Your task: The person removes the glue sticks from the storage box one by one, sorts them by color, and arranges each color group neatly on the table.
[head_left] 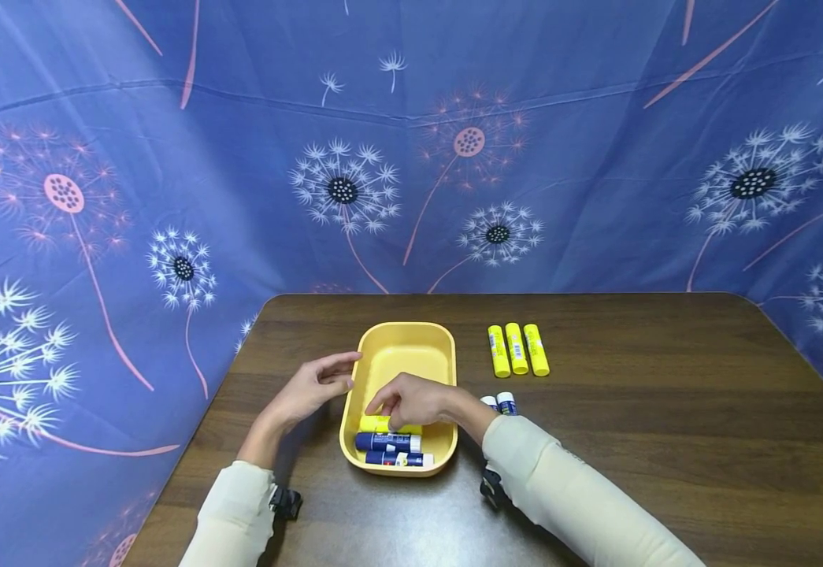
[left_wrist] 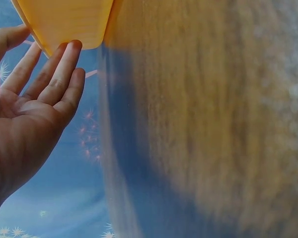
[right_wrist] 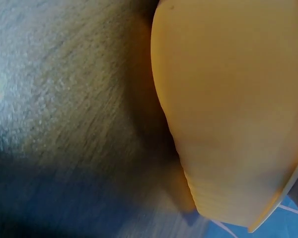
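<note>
Head view: the right hand (head_left: 417, 399) bends over a yellow stick (head_left: 411, 430), beside blue sticks (head_left: 387, 442) in the near end of the yellow tray (head_left: 402, 356), apparently placing it; whether its fingers pinch it is unclear. Clean release seems the next need. Left wrist: the left hand (left_wrist: 34, 119), fingers spread, at the tray's edge. Right wrist: tray looms, fingers unseen.

See a rounded rectangular yellow plastic tray (head_left: 414, 358), flat and open-topped, left rim at the left hand (head_left: 315, 388). Holds, crosswise at its near end, one yellow cylindrical tube (head_left: 376, 425) just under the right hand (head_left: 414, 399), grip unclear, and two dark blue cylindrical tubes (head_left: 388, 442), the nearer white-capped. Beyond its right side, find three yellow cylindrical tubes (head_left: 517, 349) lying side by side, plus two white-capped blue tubes (head_left: 506, 404), partly hidden
</note>
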Demonstrator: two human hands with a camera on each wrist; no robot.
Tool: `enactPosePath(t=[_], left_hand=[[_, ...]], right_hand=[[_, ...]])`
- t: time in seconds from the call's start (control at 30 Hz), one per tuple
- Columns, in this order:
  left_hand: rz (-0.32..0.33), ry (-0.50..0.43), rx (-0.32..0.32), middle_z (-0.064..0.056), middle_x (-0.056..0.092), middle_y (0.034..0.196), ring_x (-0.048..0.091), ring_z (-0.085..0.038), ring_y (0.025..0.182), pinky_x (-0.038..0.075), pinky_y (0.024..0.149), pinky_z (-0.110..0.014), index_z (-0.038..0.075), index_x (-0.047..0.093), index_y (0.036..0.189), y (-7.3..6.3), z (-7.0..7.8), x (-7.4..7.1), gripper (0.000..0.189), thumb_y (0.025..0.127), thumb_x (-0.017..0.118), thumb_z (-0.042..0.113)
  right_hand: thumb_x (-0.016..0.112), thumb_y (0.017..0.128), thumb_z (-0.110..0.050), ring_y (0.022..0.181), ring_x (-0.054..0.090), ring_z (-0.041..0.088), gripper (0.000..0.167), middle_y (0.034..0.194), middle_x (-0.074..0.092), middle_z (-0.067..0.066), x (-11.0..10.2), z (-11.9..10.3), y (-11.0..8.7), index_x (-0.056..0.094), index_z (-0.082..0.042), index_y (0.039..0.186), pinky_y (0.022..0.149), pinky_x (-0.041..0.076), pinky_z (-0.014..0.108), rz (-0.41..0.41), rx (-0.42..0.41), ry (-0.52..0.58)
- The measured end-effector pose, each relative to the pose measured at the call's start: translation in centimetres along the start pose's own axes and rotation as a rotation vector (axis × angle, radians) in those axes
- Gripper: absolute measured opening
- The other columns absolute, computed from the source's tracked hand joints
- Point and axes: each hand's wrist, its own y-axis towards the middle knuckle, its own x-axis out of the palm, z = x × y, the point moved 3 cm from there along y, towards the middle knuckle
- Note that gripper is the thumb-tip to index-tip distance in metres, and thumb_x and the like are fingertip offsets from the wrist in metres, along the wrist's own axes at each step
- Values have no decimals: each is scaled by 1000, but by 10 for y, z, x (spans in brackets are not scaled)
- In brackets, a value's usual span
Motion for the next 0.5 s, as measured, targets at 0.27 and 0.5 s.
enactPosePath(t=[0.27,0.5], left_hand=[[-9,-19,4,-25,54,151,60,-40,134,55,105,-31,5,50,152,-2,1,0,53,100,64,8],[-8,-10,5,-24,54,151,59,-40,134,55,106,-32,6,50,152,-1,1,0,53,101,64,9]], right_hand=[[63,80,15,84,57,12,43,94,67,10,-3,-7,-4,75,-1,118,71,48,19,14,-29,54],[64,84,12,88,57,12,42,99,66,9,-15,-17,-12,74,-3,122,74,50,20,40,-47,78]])
